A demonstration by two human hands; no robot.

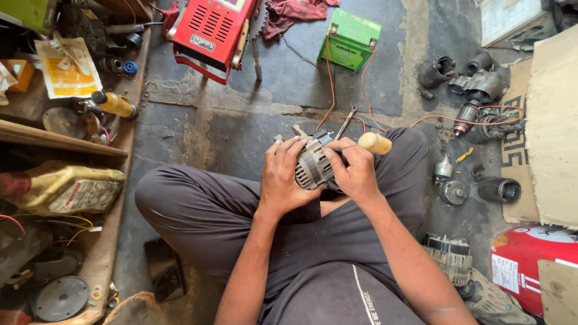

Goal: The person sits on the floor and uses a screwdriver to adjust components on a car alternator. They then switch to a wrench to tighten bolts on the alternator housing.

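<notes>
Shelf, left edge: a grimy yellow jug [66, 188] and a small yellow bottle [115, 104] on cluttered wooden boards.
Left hand [282, 177]: closed around the alternator [313, 165], steadying it over the lap at frame centre.
Right hand [355, 171]: gripping a wooden-handled screwdriver [373, 143], tip at the housing.
Progress: the housing looks whole, so opening seems barely begun; most work remains, as I judge it.
Floor, top: red metal charger box [211, 30], green battery [350, 39] with orange wires.
Right side: loose starter parts [478, 87] on stained concrete, cardboard [551, 126] beyond.
</notes>
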